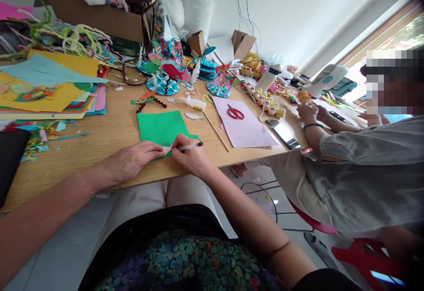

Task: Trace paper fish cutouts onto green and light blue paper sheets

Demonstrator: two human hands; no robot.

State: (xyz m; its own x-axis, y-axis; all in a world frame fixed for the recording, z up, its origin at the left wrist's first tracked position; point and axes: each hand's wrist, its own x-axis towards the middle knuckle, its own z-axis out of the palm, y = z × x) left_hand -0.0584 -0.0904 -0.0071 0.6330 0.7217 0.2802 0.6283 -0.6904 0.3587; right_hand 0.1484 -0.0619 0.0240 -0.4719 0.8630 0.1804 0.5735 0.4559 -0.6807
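Observation:
A sheet of green paper (pixel 162 127) lies on the table in front of me. Fingers together, my left hand (pixel 132 160) holds a small white paper cutout (pixel 166 150) against its lower edge. My right hand (pixel 188 156) grips a pen (pixel 188 146) with a clear barrel, its tip at the cutout. The fingers partly hide the cutout, so its full shape cannot be made out. Just beyond the green sheet are small fish cutouts (pixel 194 116) and a glue bottle (pixel 192 103).
Red scissors (pixel 236 112) rest on a lilac sheet (pixel 251 127) to the right, beside a thin stick (pixel 217 131) and a phone (pixel 283 134). Coloured paper (pixel 49 96) is stacked at left. Decorated blue paper pieces (pixel 162 83) stand behind. A co-worker (pixel 364 163) sits at right.

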